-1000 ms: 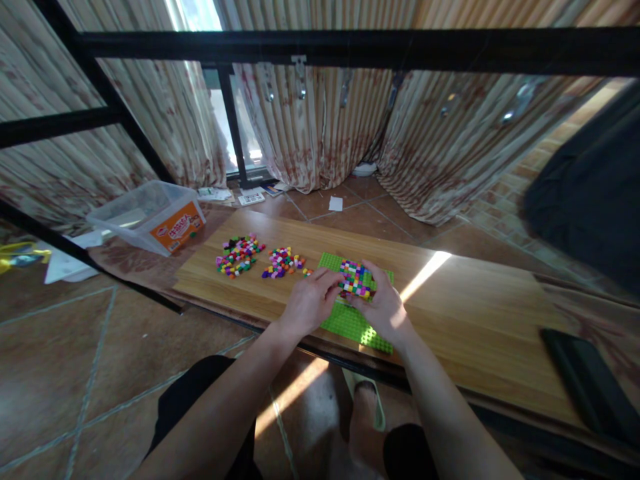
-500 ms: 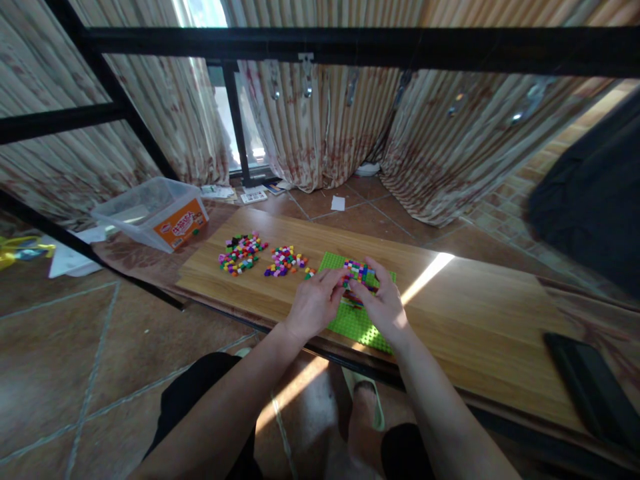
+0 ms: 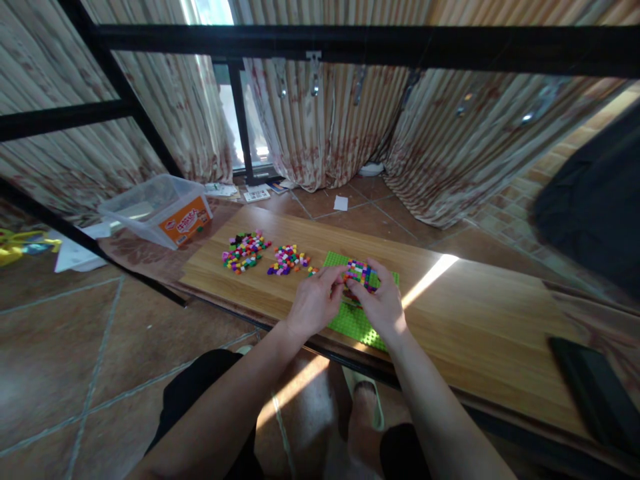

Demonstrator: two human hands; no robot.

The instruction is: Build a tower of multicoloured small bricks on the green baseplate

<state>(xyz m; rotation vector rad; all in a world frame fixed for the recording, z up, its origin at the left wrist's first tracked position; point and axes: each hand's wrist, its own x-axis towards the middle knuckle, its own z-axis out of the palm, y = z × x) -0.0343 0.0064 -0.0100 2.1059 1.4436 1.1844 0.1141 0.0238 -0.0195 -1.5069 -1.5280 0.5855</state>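
Observation:
A multicoloured block of small toy bricks [image 3: 359, 269] sits on a light green studded baseplate [image 3: 353, 325]. My right hand [image 3: 384, 301] is curled around the block's right and near side, with the thumb pressed on its front. At the block's left edge, my left hand [image 3: 316, 297] is closed, thumb and fingertips together. Whatever lies between those fingertips is too small and hidden to name. Left of the baseplate lie two heaps of loose bricks, a nearer heap [image 3: 289, 259] and a farther heap [image 3: 245, 252]. My hands cover part of the block's lower side.
The wooden board [image 3: 450, 327] lies along a narrow table. A clear plastic tub [image 3: 160, 212] with an orange label stands at its left end. A dark flat object [image 3: 590, 387] rests at the right end. A black metal bar [image 3: 350, 43] crosses behind, before curtains [image 3: 320, 127].
The view has shifted slightly. Both hands stay at the brick block, the left fingertips still at its left edge; their grip looks nearly the same.

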